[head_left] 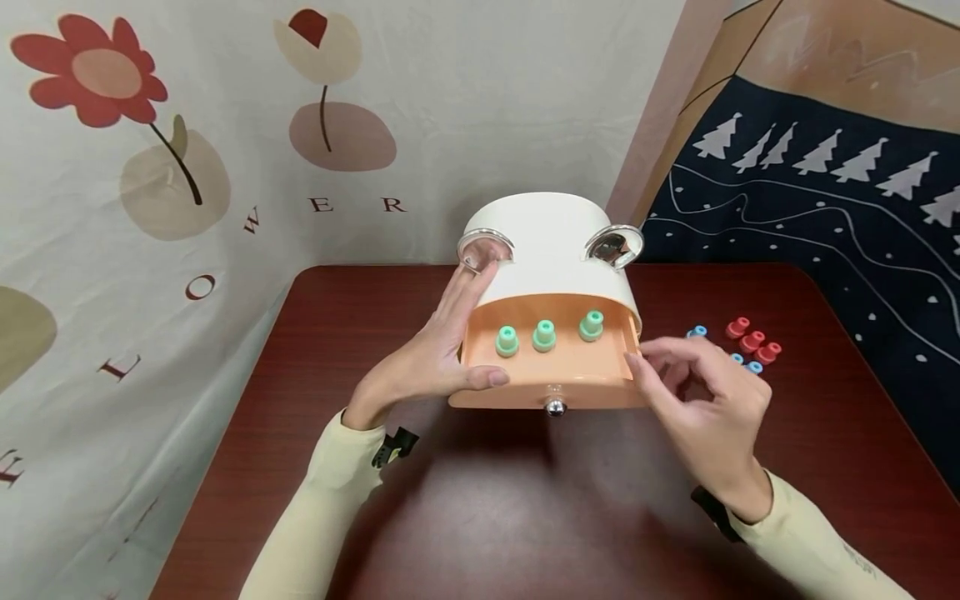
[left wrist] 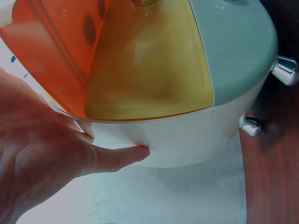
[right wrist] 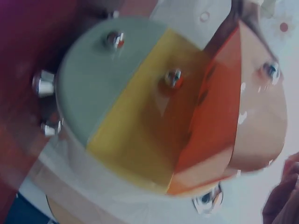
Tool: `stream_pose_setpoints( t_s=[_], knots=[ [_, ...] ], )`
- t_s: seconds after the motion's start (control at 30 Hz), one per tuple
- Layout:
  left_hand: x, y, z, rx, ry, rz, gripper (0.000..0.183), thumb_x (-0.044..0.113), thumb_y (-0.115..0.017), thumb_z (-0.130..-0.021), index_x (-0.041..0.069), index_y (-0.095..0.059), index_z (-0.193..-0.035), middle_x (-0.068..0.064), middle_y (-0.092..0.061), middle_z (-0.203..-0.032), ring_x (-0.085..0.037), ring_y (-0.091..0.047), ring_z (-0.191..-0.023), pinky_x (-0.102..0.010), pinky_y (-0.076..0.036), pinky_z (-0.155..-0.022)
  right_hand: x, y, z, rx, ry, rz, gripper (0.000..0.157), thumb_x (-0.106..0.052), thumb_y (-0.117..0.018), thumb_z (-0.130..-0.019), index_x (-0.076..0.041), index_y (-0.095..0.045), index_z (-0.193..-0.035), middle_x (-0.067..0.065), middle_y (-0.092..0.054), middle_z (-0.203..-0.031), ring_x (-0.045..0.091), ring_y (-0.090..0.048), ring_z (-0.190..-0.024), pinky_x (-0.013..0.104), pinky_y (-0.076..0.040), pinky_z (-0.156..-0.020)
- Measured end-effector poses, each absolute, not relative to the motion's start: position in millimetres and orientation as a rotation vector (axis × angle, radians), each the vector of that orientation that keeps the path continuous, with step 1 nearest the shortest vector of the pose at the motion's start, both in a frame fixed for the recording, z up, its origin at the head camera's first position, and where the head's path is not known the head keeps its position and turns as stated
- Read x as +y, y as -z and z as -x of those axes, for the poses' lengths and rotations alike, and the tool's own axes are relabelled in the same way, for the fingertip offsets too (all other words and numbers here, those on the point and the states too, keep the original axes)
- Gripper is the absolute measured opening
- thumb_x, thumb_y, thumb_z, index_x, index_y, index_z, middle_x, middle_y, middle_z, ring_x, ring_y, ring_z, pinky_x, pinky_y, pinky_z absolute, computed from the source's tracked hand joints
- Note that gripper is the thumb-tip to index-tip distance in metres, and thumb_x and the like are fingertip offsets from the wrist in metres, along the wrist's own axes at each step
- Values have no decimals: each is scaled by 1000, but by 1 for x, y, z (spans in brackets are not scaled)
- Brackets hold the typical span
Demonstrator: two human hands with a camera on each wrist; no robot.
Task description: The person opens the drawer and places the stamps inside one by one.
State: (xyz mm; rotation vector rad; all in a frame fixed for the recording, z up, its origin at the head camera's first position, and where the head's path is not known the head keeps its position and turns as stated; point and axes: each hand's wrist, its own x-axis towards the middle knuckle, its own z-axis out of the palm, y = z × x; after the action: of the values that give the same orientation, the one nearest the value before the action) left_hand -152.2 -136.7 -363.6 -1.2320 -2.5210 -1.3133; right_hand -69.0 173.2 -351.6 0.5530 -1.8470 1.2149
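A small white rounded cabinet stands with its peach top drawer pulled out. Three mint green cone-shaped pieces stand in the drawer. My left hand rests against the cabinet's left side with long, straight fingers, its thumb beside the drawer front. In the left wrist view, a fingertip presses the white side wall. My right hand hovers at the drawer's right edge, thumb and index finger bent near each other. The right wrist view is blurred; there the right hand shows apart from the drawer front, nothing visible in it.
Under the top drawer are a yellow drawer and a green drawer, with silver knobs. Chrome rings stick out at both top sides. Red pieces and blue pieces stand to the right on the brown table.
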Motion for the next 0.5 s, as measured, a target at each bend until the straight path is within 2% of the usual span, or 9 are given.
stream_pose_setpoints(
  t_s=[0.1, 0.27, 0.4, 0.5],
  knots=[
    [-136, 364, 153, -2517, 1319, 1226, 128, 94, -52, -89, 9, -10, -175, -9, -4, -180, -24, 11, -165, -58, 1, -129, 165, 357, 59, -1732, -1276, -571, 48, -34, -88, -96, 11, -77, -83, 12, -71, -71, 5, -50, -55, 14, -34, -53],
    [-136, 363, 153, -2511, 1327, 1233, 127, 93, -53, -89, 10, -9, -175, -8, -2, -181, -23, 12, -165, -57, 1, -129, 156, 372, 51, -1704, -1326, -657, 38, -25, -90, -94, 10, -78, -85, 9, -76, -74, 4, -59, -52, 15, -34, -46],
    [-137, 363, 152, -2519, 1334, 1233, 128, 93, -53, -89, 11, -8, -176, -6, -2, -181, -22, 13, -165, -57, 1, -129, 146, 385, 48, -1769, -1345, -731, 30, -23, -88, -96, 5, -81, -90, 10, -78, -80, 5, -61, -52, 15, -42, -46],
    [-137, 363, 153, -2506, 1330, 1243, 127, 93, -52, -90, 10, -8, -175, -7, -3, -181, -23, 11, -165, -56, 1, -129, 140, 395, 44, -1834, -1347, -749, 31, -28, -86, -98, 3, -81, -95, 12, -79, -83, 5, -63, -53, 16, -49, -50]
  ],
)
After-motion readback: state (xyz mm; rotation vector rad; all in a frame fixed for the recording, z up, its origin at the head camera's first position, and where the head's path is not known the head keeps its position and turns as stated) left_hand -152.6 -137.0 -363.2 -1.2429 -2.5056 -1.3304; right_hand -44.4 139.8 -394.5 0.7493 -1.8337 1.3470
